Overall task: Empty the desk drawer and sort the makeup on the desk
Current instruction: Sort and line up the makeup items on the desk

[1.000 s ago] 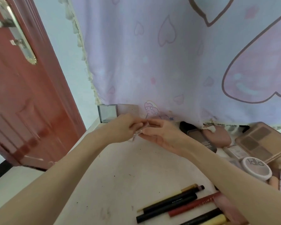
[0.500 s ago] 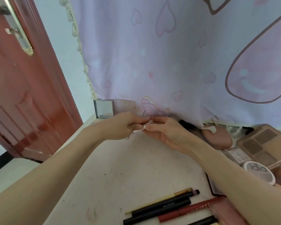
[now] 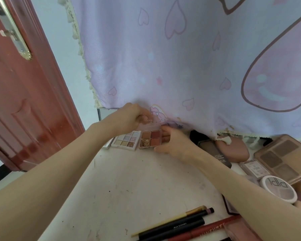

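At the far edge of the white bench, our left hand pinches the clear lid of the small four-pan reddish eyeshadow palette; our right hand grips its right side. We judge it light, stiff and brittle-hinged, best held by the base edges. The round white compact reads "Idla".

Landmark: red palette.
Its clear lid, above it: blurred, hinge not readable; left hand fingertips lost in blur.
Right hand covers palette's right edge.
Mirror, left and behind: mostly hidden by left hand and curtain.
Pencils, near edge, well below palette: cut by bottom edge.
Brown palette, far right: cut by right edge.
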